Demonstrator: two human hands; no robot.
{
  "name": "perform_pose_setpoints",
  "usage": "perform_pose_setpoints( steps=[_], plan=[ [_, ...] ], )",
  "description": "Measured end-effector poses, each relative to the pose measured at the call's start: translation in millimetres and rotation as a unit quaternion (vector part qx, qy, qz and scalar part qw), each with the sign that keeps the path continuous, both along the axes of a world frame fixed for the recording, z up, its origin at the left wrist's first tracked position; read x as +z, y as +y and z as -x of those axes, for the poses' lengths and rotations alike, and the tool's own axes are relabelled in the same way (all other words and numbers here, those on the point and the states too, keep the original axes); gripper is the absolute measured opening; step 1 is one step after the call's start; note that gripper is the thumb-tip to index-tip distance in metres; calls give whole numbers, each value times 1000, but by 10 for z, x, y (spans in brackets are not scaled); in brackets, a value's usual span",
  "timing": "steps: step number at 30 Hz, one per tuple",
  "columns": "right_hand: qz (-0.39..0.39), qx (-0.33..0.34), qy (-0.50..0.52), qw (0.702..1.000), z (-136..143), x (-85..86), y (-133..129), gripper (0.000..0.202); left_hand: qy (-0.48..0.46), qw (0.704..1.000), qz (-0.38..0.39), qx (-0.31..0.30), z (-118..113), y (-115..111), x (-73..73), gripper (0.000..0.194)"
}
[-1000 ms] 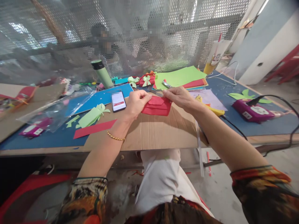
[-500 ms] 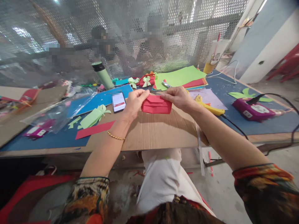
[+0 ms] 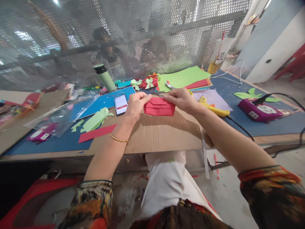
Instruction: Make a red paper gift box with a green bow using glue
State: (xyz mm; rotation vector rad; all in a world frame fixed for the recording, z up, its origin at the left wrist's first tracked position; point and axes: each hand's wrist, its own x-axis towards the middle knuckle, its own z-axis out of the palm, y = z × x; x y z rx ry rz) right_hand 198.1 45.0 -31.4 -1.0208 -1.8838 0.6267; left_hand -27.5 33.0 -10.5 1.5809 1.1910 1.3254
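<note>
A folded red paper piece (image 3: 159, 110), shaped like a small box or pouch with a flap, is held up over the brown cardboard (image 3: 154, 136). My left hand (image 3: 137, 103) pinches its upper left corner between thumb and fingers. At the upper right corner, my right hand (image 3: 181, 99) grips it the same way. Behind the hands lie scissors (image 3: 169, 86), partly hidden. A phone (image 3: 121, 104) rests just left of my left hand, and a yellow glue gun (image 3: 213, 109) lies to the right of my right hand.
Green paper sheets (image 3: 183, 77) and red pieces with green bows (image 3: 149, 82) lie at the back. A green bottle (image 3: 105, 78) and a drink cup (image 3: 218, 57) stand there. Purple power strips (image 3: 259, 109) lie at the sides. A red strip (image 3: 96, 133) is at the left.
The red paper is tilted slightly, so its flap shows a little more evenly. Both hands keep their hold in nearly the same place. The view has shifted slightly.
</note>
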Motion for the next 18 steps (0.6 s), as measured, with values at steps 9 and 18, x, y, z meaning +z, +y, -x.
perform_pose_setpoints(
  steps=[9,18],
  plan=[
    [-1,-17,57,998,-14,75,-75,57,-68,982,87,-151,-12,-97,46,49],
    [-81,-32,-8,996,-55,82,-64,68,-84,983,98,-128,12,-68,-12,49]
  ],
)
